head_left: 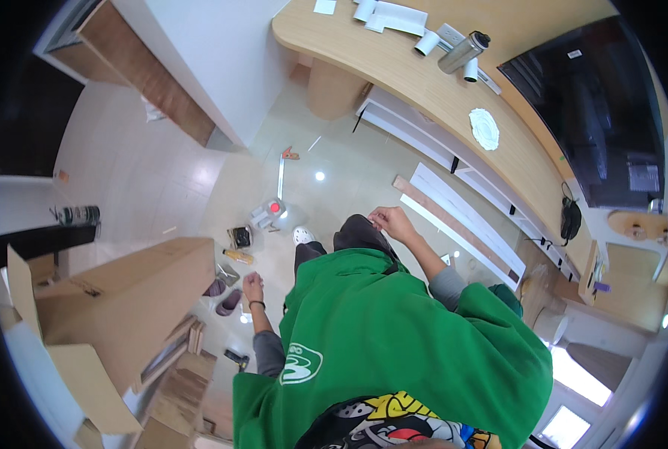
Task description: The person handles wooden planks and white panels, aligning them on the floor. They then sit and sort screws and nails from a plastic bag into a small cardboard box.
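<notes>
My left hand (pixel 253 286) hangs at my left side, fingers curled, with nothing visible in it. In view it is nearest to the purple slippers (pixel 230 301) and an orange-yellow bottle (pixel 238 257) on the floor. My right hand (pixel 391 223) is raised by my dark-trousered right knee (pixel 360 232), fingers bent together as in a pinch; whatever is between them, if anything, is too small to make out. Ahead on the floor are a grey-white container with a red cap (pixel 267 212), a small black open box (pixel 239 237) and an orange clamp-like tool (pixel 291 153) beside a thin white strip.
Long white and brown boards (pixel 461 224) lie on the floor at right, beside a curved wooden counter (pixel 334 37) carrying a steel bottle (pixel 465 52) and white rolls. A big cardboard box (pixel 124 299) stands at left, with a yellow-black tool (pixel 236 359) near it.
</notes>
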Available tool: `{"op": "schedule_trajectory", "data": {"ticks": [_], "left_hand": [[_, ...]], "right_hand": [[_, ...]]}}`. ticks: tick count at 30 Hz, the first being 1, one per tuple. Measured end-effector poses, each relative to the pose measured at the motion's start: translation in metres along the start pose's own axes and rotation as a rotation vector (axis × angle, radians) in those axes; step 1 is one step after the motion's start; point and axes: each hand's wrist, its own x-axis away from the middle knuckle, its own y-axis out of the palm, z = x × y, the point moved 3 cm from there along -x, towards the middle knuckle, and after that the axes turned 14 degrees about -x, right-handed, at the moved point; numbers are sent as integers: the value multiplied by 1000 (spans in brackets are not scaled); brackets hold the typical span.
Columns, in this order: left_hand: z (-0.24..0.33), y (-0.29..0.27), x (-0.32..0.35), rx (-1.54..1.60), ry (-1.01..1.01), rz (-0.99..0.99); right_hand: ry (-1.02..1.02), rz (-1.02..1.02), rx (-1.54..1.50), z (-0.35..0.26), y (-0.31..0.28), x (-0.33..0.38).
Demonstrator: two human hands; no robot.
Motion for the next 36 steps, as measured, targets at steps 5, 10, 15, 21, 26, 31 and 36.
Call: {"op": "schedule_trajectory", "data": {"ticks": [5,10,15,21,26,31,36], "left_hand": [[-29,7,32,7,-260,-145],[-40,24,48,-211,-127,-115],[-70,46,27,-428,-202,-29],[20,94,-9,-13,-143,334],[146,154,-7,-25,-185,422],[145,222,9,-288,-244,609],[154,239,36,181,-483,519]], "right_hand": [[-208,192,187,18,-2,-32],[-146,-47,400,81,-6,-87],[-48,-233,366,116,-30,-147],[-121,-413,443,99,-79,-257],[-317,-420,561,2,-119,-313],[-612,-349,541,-96,-124,-411],[-633,-460,351,-216,-71,-410]]}}
